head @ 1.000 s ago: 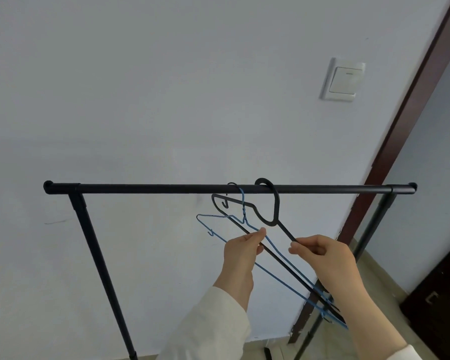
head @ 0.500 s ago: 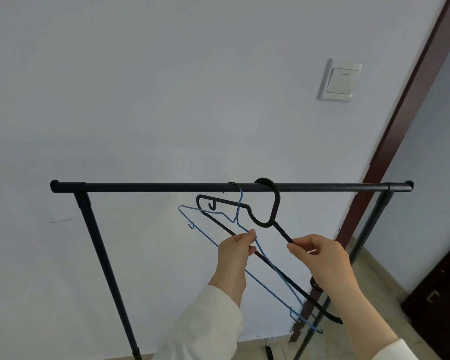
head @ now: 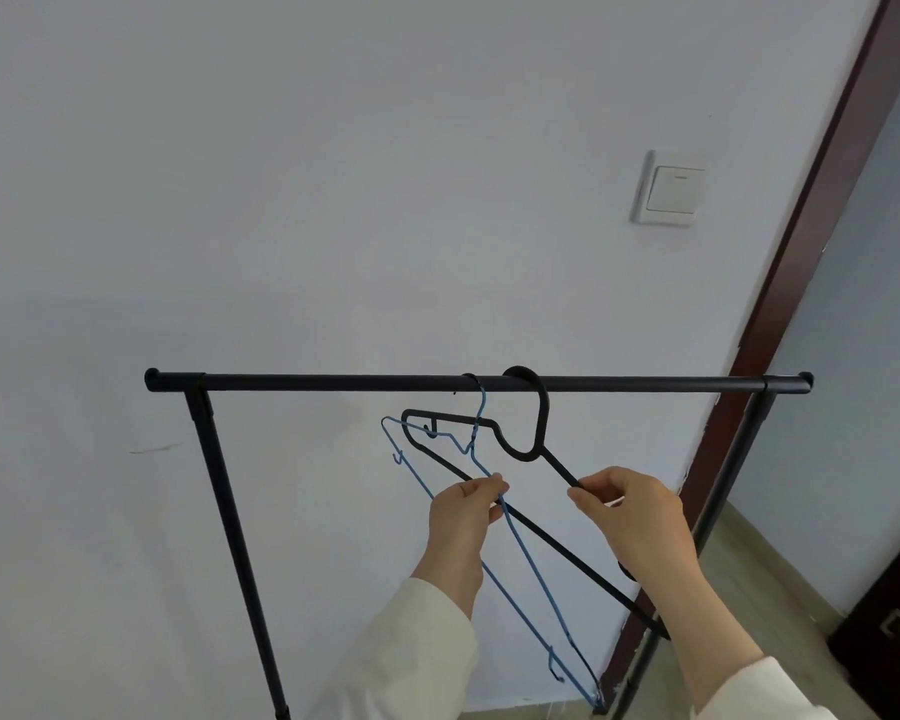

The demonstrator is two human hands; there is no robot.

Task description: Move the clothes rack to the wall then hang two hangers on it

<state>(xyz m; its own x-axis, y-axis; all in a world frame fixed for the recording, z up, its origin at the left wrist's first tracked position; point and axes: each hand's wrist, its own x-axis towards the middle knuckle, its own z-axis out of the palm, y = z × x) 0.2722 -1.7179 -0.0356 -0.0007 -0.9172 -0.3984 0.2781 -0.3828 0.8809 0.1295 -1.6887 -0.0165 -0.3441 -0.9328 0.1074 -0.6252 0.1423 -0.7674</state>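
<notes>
The left hand pinches the blue hanger; the right hand pinches the black hanger. Both hangers hook over the rack beside the wall.

Matt black metal rack, thin blue wire hanger, matt black plastic hanger, smooth painted wall.

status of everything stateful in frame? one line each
Clothes rack: upright, close to the wall.
Black hanger: hooked on the rail, tilted, pinched by the right hand.
Blue hanger: hooked on the rail, tilted, pinched by the left hand.
Light switch: on the wall, position unreadable.
</notes>
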